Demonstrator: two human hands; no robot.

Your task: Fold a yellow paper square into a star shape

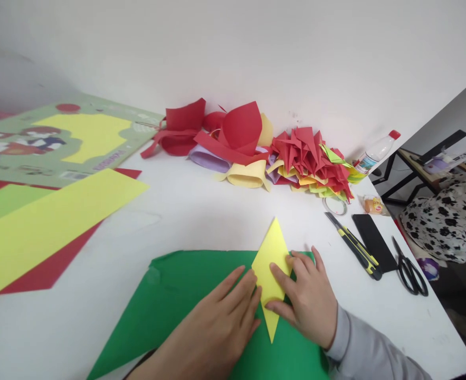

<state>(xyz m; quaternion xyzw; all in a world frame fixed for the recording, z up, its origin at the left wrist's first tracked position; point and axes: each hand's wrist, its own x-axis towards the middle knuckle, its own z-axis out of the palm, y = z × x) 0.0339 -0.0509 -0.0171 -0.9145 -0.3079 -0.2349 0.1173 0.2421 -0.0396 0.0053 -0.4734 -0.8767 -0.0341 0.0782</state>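
Note:
A yellow sheet of paper folded into a long diamond (271,264) lies on a green sheet (193,285) in front of me. My left hand (227,311) rests along the diamond's left edge, its fingers stretched out and fingertips touching the paper. Spread over the right half is my right hand (307,295), with thumb and index finger pressing on the yellow surface and the other fingers past its right edge. Neither hand grips anything. The diamond's upper and lower points both show; parts of its two sides are hidden under my fingers.
Right of the green sheet lie a utility knife (355,247), a black flat object (374,243), black scissors (410,269) and a tape roll (334,206). Folded red paper pieces (304,153), curled paper (240,132) and a bottle (377,153) line the wall. Yellow paper (58,221) lies left.

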